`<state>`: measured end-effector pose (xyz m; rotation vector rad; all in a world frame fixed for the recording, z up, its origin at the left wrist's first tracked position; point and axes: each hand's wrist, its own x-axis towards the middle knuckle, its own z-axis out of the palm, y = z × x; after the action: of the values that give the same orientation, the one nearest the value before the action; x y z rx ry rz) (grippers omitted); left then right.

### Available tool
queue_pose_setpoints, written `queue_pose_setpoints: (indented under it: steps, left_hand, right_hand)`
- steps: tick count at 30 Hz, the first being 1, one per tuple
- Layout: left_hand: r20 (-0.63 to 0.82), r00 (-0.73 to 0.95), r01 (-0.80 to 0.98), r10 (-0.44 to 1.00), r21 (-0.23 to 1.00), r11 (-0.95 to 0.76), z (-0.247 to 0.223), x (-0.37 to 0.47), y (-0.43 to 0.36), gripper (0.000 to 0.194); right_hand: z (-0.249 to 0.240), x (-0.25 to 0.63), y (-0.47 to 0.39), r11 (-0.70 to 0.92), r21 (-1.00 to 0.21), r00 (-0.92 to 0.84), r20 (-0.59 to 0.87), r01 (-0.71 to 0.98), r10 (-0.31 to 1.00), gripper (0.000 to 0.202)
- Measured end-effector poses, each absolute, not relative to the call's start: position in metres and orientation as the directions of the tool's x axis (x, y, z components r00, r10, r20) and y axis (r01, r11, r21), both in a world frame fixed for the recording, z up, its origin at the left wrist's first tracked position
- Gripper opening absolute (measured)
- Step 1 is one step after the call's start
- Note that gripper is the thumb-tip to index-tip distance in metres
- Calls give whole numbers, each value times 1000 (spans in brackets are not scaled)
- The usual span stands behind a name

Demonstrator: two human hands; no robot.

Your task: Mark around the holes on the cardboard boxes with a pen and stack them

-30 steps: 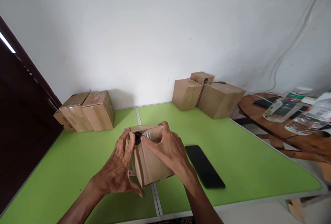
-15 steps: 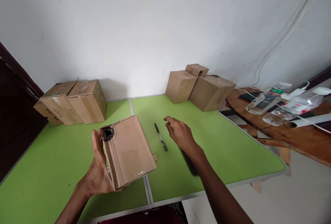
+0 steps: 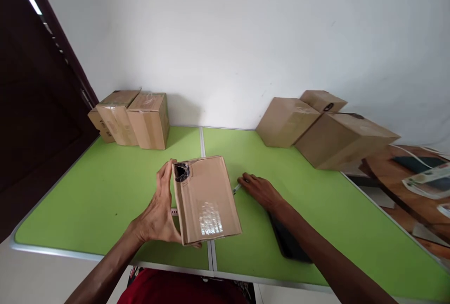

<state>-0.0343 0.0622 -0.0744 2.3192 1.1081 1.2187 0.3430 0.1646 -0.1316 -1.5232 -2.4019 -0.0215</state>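
Note:
A cardboard box (image 3: 207, 201) with a dark-edged hole near its upper left corner is held tilted above the green table (image 3: 140, 177). My left hand (image 3: 160, 212) grips it by the left side, thumb and fingers spread around its edge. To the right of the box, my right hand (image 3: 262, 191) is down at the table with its fingertips closed on a pen (image 3: 237, 188). Only a short piece of the pen shows between the fingers and the box. A dark flat object (image 3: 290, 243) lies on the table under my right forearm.
Several cardboard boxes (image 3: 149, 123) stand at the back left, and more boxes (image 3: 288, 121) at the back right against the wall. A wooden table (image 3: 390, 166) with a plastic bottle (image 3: 429, 180) is at the far right.
The view has turned left. My right hand has come down onto the pen and taken hold of it. My left hand still holds the box, now turned slightly more upright.

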Motion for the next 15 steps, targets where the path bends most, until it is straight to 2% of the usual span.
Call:
queue_pose_setpoints:
  steps: [2, 5, 7, 9, 11, 12, 13, 15]
  left_hand:
    - [572, 373, 475, 731, 559, -680, -71, -33, 61, 190]
    - [571, 385, 446, 725, 573, -688, -67, -31, 60, 192]
    - [564, 377, 445, 735, 585, -678, -66, -30, 61, 195]
    - [563, 367, 455, 740, 585, -671, -67, -30, 63, 197]
    - [582, 366, 456, 726, 568, -685, -69, -30, 65, 197]
    - [599, 373, 452, 708, 549, -703, -70, -30, 65, 197]
    - [620, 382, 447, 685, 525, -724, -70, -30, 65, 196]
    - [647, 392, 446, 654, 488, -750, -70, -31, 65, 195]
  right_hand:
    - [-118, 349, 165, 418, -258, -284, 430, 871, 857, 25]
    - [-84, 346, 160, 431, -487, 21, 680, 760, 733, 22]
    - [-57, 329, 147, 502, -616, 224, 738, 607, 636, 13]
    - [-31, 300, 128, 585, -688, 330, 722, 428, 608, 7]
    - [-9, 264, 103, 646, -722, 318, 691, 249, 650, 1]
    - [-1, 245, 91, 661, -750, 261, 643, 25, 720, 3]
    - [6, 229, 81, 652, -749, 180, 630, -113, 755, 4]
    - [15, 203, 64, 616, -773, 27, 620, -153, 784, 7]
